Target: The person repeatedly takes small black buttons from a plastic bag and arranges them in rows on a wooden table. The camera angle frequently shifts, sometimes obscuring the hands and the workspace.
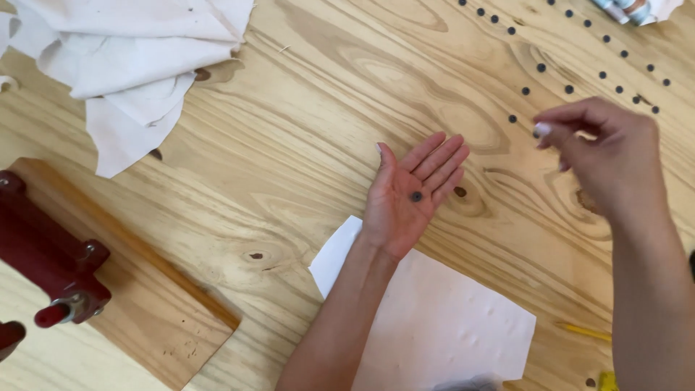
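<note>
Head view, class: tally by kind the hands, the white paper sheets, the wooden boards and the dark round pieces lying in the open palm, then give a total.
Hands: 2 (left hand, right hand)
White paper sheet: 1
Wooden board: 1
Dark round piece in the palm: 1
Total: 5

A pale wooden table with strong grain and dark knots fills the whole view, evenly lit with soft shadows. At the far left lies a heap of white cloth. At the near left a wooden board carries a dark red metal tool, perhaps a press. A white sheet of paper lies near the middle.
</note>
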